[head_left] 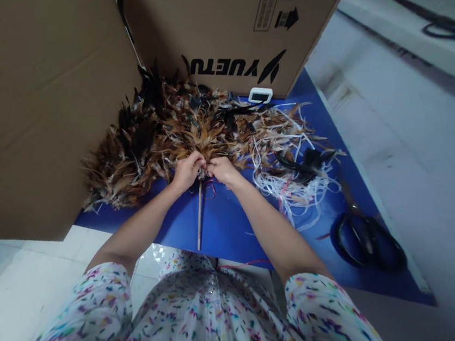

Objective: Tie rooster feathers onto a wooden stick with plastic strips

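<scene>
Here at the front edge of the blue counter point(237, 232), my left grip point(186, 172) is pinching tight at the base of a brown feather tuft point(201, 137), right where the thin stick point(200, 216) is meeting it! My right grip point(222, 170) is pressing in from the other side, fingers drawn narrow; what they're pinching is too small to tell. The stick is pointing back toward me, and red thread point(211, 189) is curling just beside it. Behind and to both sides, loose feathers point(124, 172) are heaping up against the cardboard. Off to the right, white strips point(286, 191) are lying tangled, with black-handled scissors point(367, 242) resting beyond them.
</scene>
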A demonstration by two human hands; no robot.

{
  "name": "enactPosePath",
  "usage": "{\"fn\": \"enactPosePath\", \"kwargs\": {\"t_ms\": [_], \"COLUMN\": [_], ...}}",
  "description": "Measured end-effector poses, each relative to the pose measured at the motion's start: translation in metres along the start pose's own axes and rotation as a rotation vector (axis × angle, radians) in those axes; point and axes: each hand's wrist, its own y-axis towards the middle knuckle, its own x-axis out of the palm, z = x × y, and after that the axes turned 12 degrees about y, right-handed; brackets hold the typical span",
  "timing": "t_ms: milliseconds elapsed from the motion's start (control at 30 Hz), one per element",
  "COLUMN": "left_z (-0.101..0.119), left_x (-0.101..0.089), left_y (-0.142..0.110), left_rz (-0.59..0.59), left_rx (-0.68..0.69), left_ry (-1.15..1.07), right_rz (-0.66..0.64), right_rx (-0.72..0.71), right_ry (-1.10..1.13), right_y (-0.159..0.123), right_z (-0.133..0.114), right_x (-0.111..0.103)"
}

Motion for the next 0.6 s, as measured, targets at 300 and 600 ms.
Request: {"fn": "enactPosePath", "kwargs": {"t_ms": [300, 600], "left_z": [-0.007, -0.01], "left_x": [0.008, 0.009], "left_y": [0.001, 0.004], "left_rz": [-0.027, -0.045], "left_rx": [-0.015, -0.065], "left_ry": [-0.068, -0.046], "right_rz": [-0.012, -0.016], "right_rx": [-0.156, -0.258], "right_ry": [-0.222, -0.303], "right_y": [-0.01, -0.022], "right_z": [-0.01, -0.026], "right_x": [-0.016, -0.027]}}
